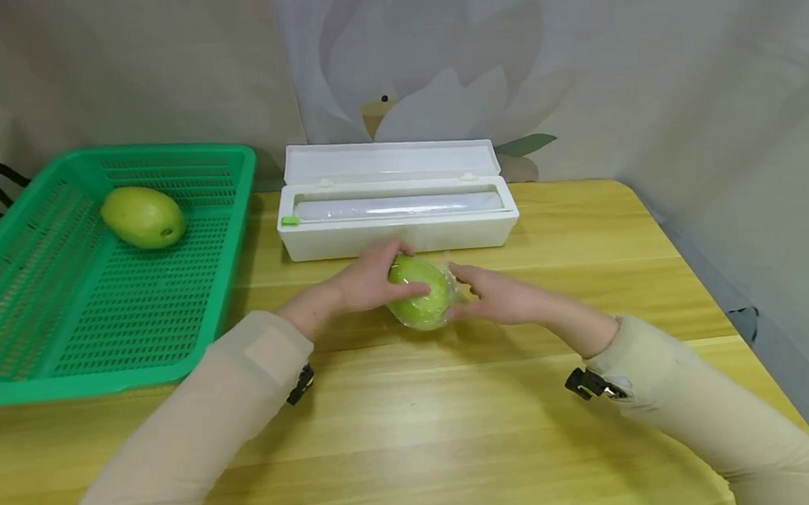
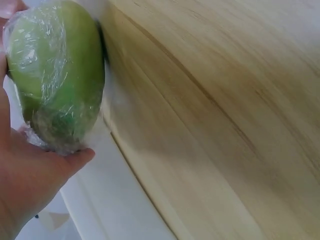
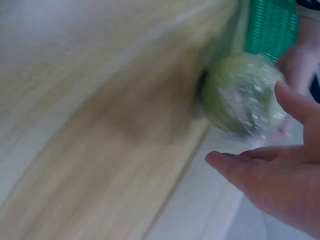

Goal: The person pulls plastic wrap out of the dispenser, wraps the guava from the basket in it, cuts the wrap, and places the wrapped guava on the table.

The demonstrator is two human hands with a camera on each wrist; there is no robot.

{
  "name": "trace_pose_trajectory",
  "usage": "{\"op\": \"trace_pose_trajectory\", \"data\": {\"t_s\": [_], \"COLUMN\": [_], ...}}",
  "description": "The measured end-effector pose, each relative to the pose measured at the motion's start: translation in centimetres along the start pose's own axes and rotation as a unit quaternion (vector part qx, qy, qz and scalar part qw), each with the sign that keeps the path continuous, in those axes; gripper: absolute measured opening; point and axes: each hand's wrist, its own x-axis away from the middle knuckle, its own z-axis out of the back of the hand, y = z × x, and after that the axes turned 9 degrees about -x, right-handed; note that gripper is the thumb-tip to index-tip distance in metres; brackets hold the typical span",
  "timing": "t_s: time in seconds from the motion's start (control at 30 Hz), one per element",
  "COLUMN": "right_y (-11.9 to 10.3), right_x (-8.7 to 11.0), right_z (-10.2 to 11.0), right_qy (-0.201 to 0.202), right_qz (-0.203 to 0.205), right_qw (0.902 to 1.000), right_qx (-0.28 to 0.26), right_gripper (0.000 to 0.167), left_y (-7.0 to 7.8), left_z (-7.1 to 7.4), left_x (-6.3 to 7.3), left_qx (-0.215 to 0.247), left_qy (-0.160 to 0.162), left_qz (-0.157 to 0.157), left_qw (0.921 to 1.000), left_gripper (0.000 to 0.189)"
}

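A green mango (image 1: 421, 292) wrapped in clear cling film is in front of the white film box, at the middle of the table. My left hand (image 1: 376, 279) grips its left side, thumb across the near face; in the left wrist view the film looks wrinkled over the mango (image 2: 57, 75). At the mango's right side is my right hand (image 1: 497, 293), thumb and fingers spread apart beside the loose film. In the right wrist view this hand (image 3: 272, 167) has its fingers extended near the mango (image 3: 245, 95). Whether it touches the film is unclear.
The white cling film box (image 1: 399, 237) stands at the back with its lid raised, a film roll (image 1: 401, 206) inside and a green slider (image 1: 290, 221) at its left. A green basket (image 1: 152, 376) on the left holds another mango (image 1: 143, 217). Behind is a curtain (image 1: 644, 56).
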Motion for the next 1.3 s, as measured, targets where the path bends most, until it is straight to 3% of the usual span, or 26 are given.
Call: {"op": "trace_pose_trajectory", "data": {"t_s": [0.17, 0.3, 0.47, 0.57, 0.7, 0.87, 1.1, 1.3], "right_y": [0.0, 0.1, -0.2, -0.3, -0.3, -0.4, -0.7, -0.5], "right_x": [-1.0, -2.0, -3.0, -3.4, -3.3, -2.8, -2.3, -2.8], "right_z": [-0.6, -0.9, -1.3, -1.5, -1.5, -1.6, -1.8, -1.6], "right_qy": [-0.056, -0.062, -0.068, -0.059, -0.001, 0.052, 0.082, 0.075], "right_qz": [0.022, 0.027, 0.046, 0.050, 0.038, 0.023, 0.065, 0.036], "right_qw": [0.9982, 0.9972, 0.9946, 0.9957, 0.9985, 0.9912, 0.9763, 0.9788], "right_qx": [-0.002, -0.033, -0.063, -0.050, 0.040, 0.119, 0.189, 0.187], "right_gripper": [0.079, 0.082, 0.080, 0.080, 0.088, 0.105, 0.092, 0.095], "left_y": [0.1, 0.0, -0.2, -0.6, -1.2, -1.6, -2.0, -2.0], "left_z": [-0.1, -0.2, 0.2, 0.5, 1.1, 1.2, 1.6, 1.1], "left_x": [0.0, 0.2, 0.4, 0.6, 0.9, 1.0, 1.5, 1.5], "left_qx": [-0.005, -0.008, 0.003, 0.024, 0.047, -0.009, -0.081, -0.149], "left_qy": [-0.007, -0.015, -0.019, -0.035, -0.058, -0.060, -0.050, -0.034], "left_qz": [0.000, 0.006, -0.014, -0.021, -0.026, -0.058, -0.051, -0.099], "left_qw": [1.0000, 0.9998, 0.9997, 0.9989, 0.9968, 0.9965, 0.9942, 0.9833], "left_gripper": [0.069, 0.069, 0.058, 0.061, 0.075, 0.080, 0.079, 0.083]}}
